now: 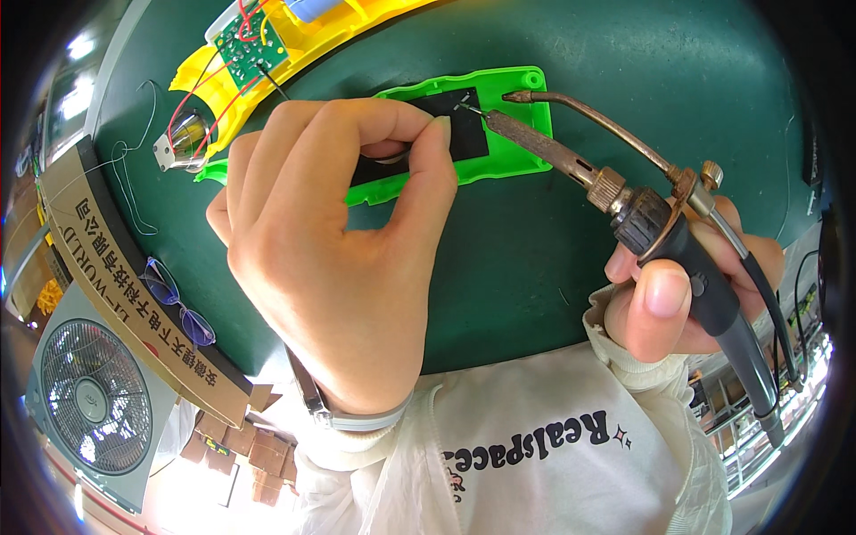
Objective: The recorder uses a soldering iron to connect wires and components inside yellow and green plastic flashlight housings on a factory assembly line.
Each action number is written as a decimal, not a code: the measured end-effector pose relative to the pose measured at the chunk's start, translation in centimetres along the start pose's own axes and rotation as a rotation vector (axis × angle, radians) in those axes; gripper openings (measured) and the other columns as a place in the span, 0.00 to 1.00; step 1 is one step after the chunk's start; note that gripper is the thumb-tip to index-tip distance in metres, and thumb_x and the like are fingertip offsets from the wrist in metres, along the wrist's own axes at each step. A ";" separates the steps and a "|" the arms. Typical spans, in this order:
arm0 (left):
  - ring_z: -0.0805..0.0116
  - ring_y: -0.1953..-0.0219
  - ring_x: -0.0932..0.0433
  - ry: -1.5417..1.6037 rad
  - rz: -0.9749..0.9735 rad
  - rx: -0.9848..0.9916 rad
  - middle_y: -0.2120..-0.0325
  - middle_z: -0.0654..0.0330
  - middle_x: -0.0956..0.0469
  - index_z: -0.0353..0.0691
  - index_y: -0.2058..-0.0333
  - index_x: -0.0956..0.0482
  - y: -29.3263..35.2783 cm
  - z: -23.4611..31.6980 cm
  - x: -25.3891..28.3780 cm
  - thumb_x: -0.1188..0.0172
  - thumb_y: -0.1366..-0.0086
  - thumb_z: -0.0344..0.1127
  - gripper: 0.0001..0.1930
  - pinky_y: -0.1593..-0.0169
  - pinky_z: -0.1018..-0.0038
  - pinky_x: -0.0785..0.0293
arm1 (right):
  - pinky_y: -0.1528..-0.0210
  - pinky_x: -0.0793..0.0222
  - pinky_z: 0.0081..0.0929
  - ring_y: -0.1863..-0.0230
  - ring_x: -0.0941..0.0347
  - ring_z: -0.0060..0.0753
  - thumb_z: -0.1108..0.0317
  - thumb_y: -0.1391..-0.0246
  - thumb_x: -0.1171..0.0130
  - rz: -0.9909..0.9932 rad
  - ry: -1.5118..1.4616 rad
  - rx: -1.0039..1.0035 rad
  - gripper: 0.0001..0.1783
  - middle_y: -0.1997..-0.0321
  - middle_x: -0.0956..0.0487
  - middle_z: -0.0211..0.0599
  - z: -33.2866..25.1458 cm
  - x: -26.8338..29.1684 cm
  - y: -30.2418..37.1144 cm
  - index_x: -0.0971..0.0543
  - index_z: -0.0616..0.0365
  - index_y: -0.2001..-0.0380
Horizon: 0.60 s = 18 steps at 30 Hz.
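On the dark green tabletop (517,259), a bright green casing (537,143), open side up, with a black sheet (468,138) lying flat inside. Over the middle of the casing, hiding much of it, the left hand (330,223), with a grip closed in a pinch of thumb and forefinger at the black sheet; impossible to tell of anything held between the tips. Under the curled fingers, a small silvery curve, too covered to name. In the right hand (664,299), a grip wrapped firmly about the black handle of a soldering iron (637,218), thumb side toward the camera. Slanting up and leftward from there, a metal barrel with a thin tip right by small silvery marks near the upper edge of the sheet, just beside the left fingertips; contact hard to tell. Alongside the barrel, fixed at the collar, a bent metal tube (606,122), ending above the green casing's right part. Beyond the casing, a yellow casing (343,27) with a green circuit board (250,49), red wires (209,134) and part of a blue cylinder (312,9). Near its left end, a shiny metal reflector (189,134). At the tabletop's left edge, glasses (178,303) beside printed cardboard (143,294); lower still, a grey fan (89,401).
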<state>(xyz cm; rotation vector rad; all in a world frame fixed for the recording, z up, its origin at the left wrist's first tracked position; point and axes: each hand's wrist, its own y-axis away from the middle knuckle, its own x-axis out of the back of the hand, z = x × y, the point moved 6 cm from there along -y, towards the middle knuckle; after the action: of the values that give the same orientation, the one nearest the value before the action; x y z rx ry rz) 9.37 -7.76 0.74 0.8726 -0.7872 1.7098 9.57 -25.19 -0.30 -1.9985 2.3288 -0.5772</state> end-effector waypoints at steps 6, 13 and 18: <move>0.79 0.76 0.33 0.009 -0.006 0.009 0.80 0.66 0.28 0.35 0.77 0.24 0.0 0.0 -0.2 0.38 0.53 0.24 0.04 0.68 0.83 0.39 | 0.85 0.39 0.19 0.89 0.36 0.24 0.47 0.55 0.42 -0.108 -0.003 0.090 0.27 0.89 0.31 0.37 -0.1 0.1 -0.2 0.39 0.60 0.77; 0.80 0.75 0.34 -0.007 -0.018 0.022 0.80 0.67 0.28 0.35 0.77 0.24 0.0 0.0 -0.1 0.38 0.53 0.24 0.04 0.68 0.83 0.40 | 0.86 0.39 0.19 0.90 0.37 0.24 0.49 0.54 0.42 -0.099 -0.015 0.107 0.25 0.89 0.31 0.37 -0.1 0.1 -0.2 0.39 0.59 0.77; 0.80 0.76 0.34 0.009 -0.021 0.021 0.80 0.67 0.27 0.35 0.77 0.24 0.0 -0.1 -0.1 0.38 0.53 0.24 0.04 0.68 0.84 0.40 | 0.86 0.39 0.20 0.90 0.36 0.25 0.51 0.53 0.42 -0.042 -0.019 0.048 0.24 0.89 0.31 0.39 0.0 0.0 0.0 0.39 0.61 0.76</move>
<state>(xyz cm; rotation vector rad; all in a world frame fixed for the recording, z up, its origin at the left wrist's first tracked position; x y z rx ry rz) 9.39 -7.66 0.60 0.8842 -0.7530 1.7056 9.52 -25.17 -0.28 -2.0275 2.2455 -0.6065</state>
